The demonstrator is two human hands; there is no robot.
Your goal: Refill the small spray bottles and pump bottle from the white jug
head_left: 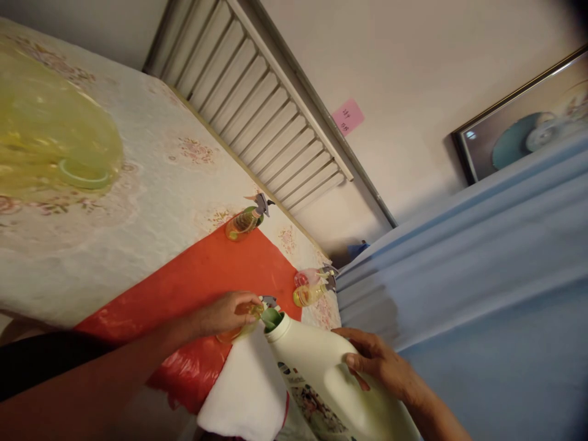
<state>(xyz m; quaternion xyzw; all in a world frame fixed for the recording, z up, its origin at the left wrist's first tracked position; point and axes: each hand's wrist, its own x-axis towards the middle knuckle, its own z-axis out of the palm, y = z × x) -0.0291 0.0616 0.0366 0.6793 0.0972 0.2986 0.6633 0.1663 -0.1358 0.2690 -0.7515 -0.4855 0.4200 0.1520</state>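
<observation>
My left hand [226, 313] is wrapped around a small spray bottle [248, 320] of yellow-orange liquid that stands on the red plastic sheet [202, 275]. A green funnel [271, 318] sits at the bottle's top. My right hand [374, 361] grips a large white jug [321, 373] tilted so that its mouth meets the funnel. A white cloth [250, 392] lies under the jug.
Three more spray bottles stand on the sheet: a yellow one [245, 222] at the far edge, a pink one [310, 277] and a yellow one [313, 294] at the right. A big yellow plastic container [50, 135] lies at the left. Blue curtain [459, 294] hangs right.
</observation>
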